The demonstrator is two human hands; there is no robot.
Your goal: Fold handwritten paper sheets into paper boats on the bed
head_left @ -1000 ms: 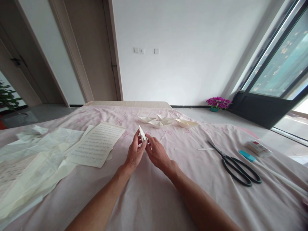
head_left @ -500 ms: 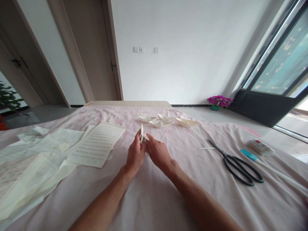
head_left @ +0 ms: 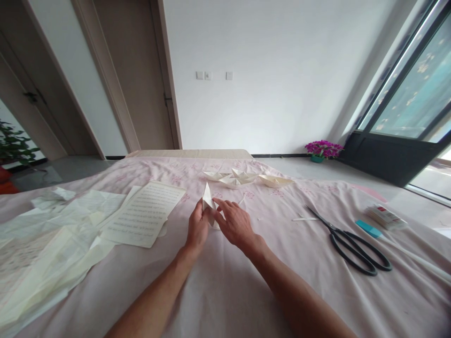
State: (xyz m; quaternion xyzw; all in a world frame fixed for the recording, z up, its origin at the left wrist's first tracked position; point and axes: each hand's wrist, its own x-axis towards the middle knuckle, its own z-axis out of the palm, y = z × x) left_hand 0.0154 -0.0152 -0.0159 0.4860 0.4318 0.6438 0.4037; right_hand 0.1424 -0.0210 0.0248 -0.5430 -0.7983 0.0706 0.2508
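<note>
A cream-coloured paper boat (head_left: 207,196), its pointed end up, stands tilted between my two hands above the middle of the cloth. My left hand (head_left: 198,226) is closed around its left side. On the other side, the thumb and fingertips of my right hand (head_left: 237,223) pinch the folded paper. The boat's lower part is partly covered by my fingers. Just beyond my hands lie several finished-looking paper boats (head_left: 237,180) in a cluster, with a yellower paper boat (head_left: 276,181) to their right.
Handwritten paper sheets (head_left: 143,218) and crumpled papers (head_left: 81,211) lie on the left. To the right are large black-handled scissors (head_left: 347,241), small paper strips (head_left: 304,219), a blue piece (head_left: 368,228) and a small clear pack (head_left: 385,217). A pale pink cloth (head_left: 225,291) covers the surface.
The paper boat has turned so that more of its broad face shows. My right hand has shifted a little to the right, its fingers more spread along the paper.
</note>
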